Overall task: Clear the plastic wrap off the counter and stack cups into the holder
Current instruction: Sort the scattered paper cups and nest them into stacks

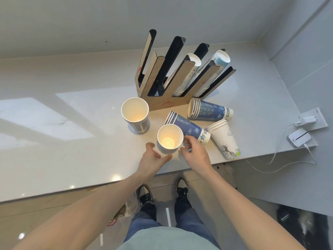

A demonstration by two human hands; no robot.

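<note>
A cardboard cup holder [162,102] with tall slots stands on the white counter [72,141]; two of its slots hold cup stacks [191,69]. An upright white cup [170,138] stands near the front edge. My left hand [153,157] is open just left of it, fingers spread. My right hand [193,150] curls at its right side, fingertips touching or nearly touching the cup wall. An upright cup stack [136,114] stands to the left. Two blue cup stacks [189,127] [210,110] and a white printed stack [225,139] lie on their sides. No plastic wrap shows on the counter.
A white charger and a small white device [300,137] with cables sit at the counter's right end. A plastic bag [126,210] lies on the floor by my feet. The counter's front edge runs just below my hands.
</note>
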